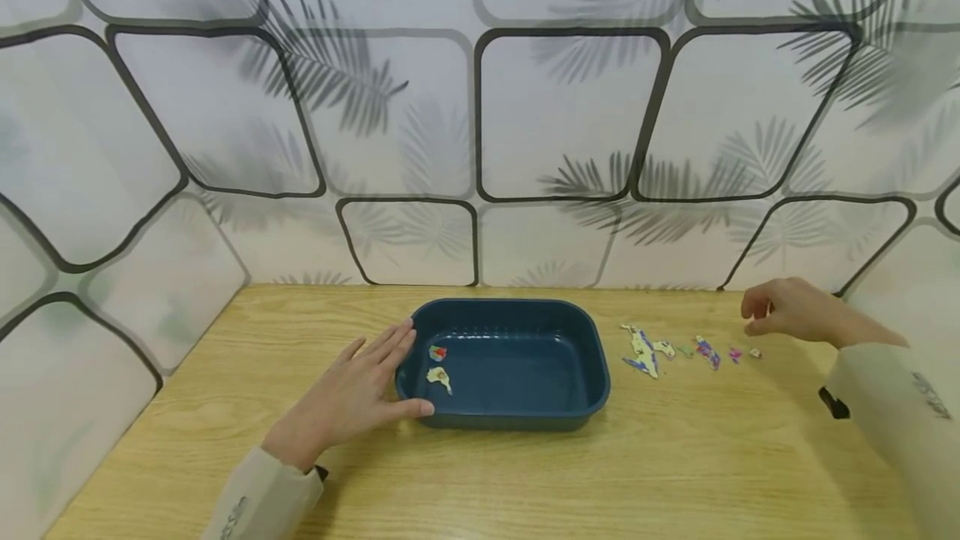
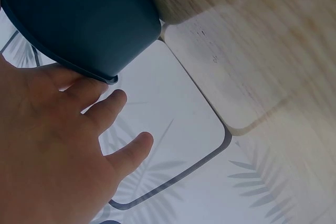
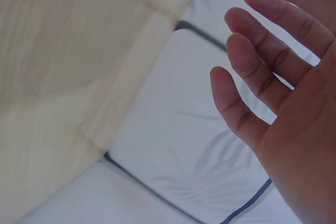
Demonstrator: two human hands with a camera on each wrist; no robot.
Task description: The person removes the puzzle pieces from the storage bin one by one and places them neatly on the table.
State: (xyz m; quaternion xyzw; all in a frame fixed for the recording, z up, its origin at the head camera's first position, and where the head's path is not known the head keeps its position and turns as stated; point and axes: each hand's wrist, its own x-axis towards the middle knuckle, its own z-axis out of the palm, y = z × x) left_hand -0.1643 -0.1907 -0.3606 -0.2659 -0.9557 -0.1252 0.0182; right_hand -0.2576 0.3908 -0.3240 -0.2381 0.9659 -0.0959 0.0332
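A dark blue rectangular tray (image 1: pixel 517 422) stands on the wooden table. Against its left side rests my left hand (image 1: pixel 352 394), fingers spread along the rim and thumb on the front left corner. In the left wrist view the left hand (image 2: pixel 58 114) has some fingertips at the rim and others off it. Inside the tray lie a small red and green scrap (image 1: pixel 438 353) and a cream scrap (image 1: pixel 439 377). Above the table at the far right hovers my right hand (image 1: pixel 798 311), fingers loosely bent, holding nothing. In the right wrist view the right hand's fingers (image 3: pixel 273 56) are apart.
Right of the tray lies a row of irregular flat scraps: a large cream and blue one (image 1: pixel 642 350), a purple and blue one (image 1: pixel 707 352), a pink one (image 1: pixel 736 354) and a small pale one (image 1: pixel 755 353). Patterned white panels (image 1: pixel 570 115) border the table (image 1: pixel 525 482) behind and at the sides.
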